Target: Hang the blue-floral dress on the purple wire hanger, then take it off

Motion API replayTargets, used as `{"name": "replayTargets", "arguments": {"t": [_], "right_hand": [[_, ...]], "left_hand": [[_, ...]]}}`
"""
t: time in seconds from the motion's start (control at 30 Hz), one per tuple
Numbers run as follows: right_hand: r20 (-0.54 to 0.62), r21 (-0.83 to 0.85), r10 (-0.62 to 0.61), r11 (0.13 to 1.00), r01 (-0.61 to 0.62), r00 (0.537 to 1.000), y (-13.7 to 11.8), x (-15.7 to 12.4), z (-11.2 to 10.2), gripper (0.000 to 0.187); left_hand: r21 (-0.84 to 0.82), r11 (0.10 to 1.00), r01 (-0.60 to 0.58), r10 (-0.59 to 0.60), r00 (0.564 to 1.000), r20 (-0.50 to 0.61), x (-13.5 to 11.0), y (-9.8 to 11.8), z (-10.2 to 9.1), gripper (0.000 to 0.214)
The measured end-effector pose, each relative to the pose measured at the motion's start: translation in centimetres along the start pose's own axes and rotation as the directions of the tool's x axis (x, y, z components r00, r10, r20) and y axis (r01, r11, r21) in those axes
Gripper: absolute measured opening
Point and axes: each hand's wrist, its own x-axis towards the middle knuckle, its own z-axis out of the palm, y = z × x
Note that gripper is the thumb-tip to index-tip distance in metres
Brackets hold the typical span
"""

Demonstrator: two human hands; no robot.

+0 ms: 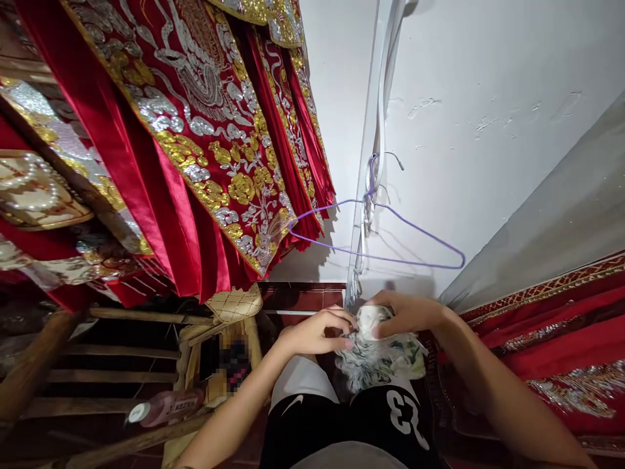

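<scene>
Crumpled white-green cloth (378, 355) on lap

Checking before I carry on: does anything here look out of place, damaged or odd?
Mostly minor. The purple hanger hangs empty and tilted from a white strap on the wall, whose paint is chipped. A pink bottle lies on its side by the wooden stool. Both hands, left hand and right hand, grip a crumpled patterned cloth.

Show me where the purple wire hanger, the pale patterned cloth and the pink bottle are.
purple wire hanger (390, 259), head view, lower bar.
pale patterned cloth (375, 365), head view, middle, below the hands.
pink bottle (170, 404), head view, body.
</scene>
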Motion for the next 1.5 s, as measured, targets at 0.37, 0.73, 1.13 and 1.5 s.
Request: {"name": "replayTargets", "arguments": {"t": [0.37, 0.73, 1.13, 1.5], "right_hand": [[-0.726, -0.498, -0.317, 0.854, -0.149, 0.61, 2.5, 5.4, -7.9, 0.043], [-0.685, -0.578, -0.317, 0.784, -0.225, 0.656, 7.6, 0.9, -7.3, 0.038], [-0.804, -0.466, -0.256, 0.832, -0.302, 0.537, 5.8, -4.7, -7.0, 0.031], [-0.722, -0.504, -0.255, 0.83, -0.237, 0.644, 5.9, -2.1, -7.1, 0.031]], "left_hand": [[-0.095, 0.97, 0.225, -0.244, 0.884, -0.399, -1.2, 1.9, -6.6, 0.044], [0.677, 0.231, 0.698, -0.623, 0.641, -0.448, -1.4, 2.5, -6.8, 0.043], [0.83, 0.237, 0.505, -0.268, 0.855, -0.444, 1.6, 5.6, -8.3, 0.038], [0.791, 0.555, 0.258, -0.146, 0.966, -0.212, -0.6, 7.7, -11.0, 0.023]]}}
